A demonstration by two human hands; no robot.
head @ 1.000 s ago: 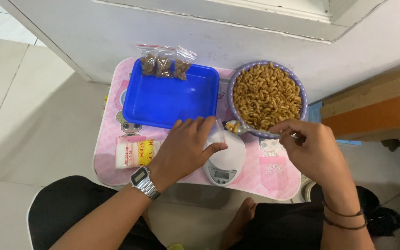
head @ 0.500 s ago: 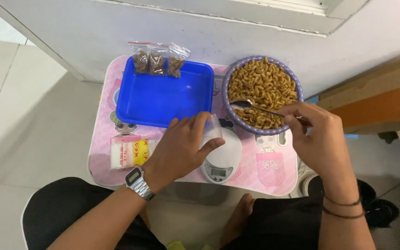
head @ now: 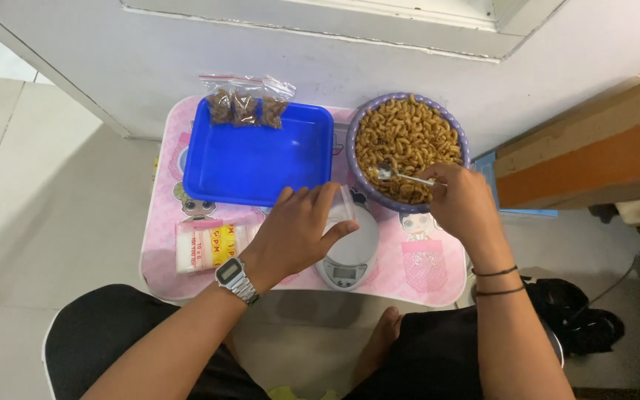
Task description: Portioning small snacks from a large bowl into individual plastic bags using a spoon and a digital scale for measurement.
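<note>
Two hands at a pink table

Left of the left hand lies a pack of empty plastic bags (head: 209, 247); beyond its fingers sits a blue tray (head: 261, 159) with three filled snack bags (head: 246, 107). The left hand (head: 294, 233), wrist bent and palm down, grips a small clear bag (head: 341, 211) over the kitchen scale (head: 350, 255). The right hand (head: 464, 204) pinches a spoon (head: 401, 175), its tip in the purple bowl (head: 409, 104) of fried macaroni.
</note>
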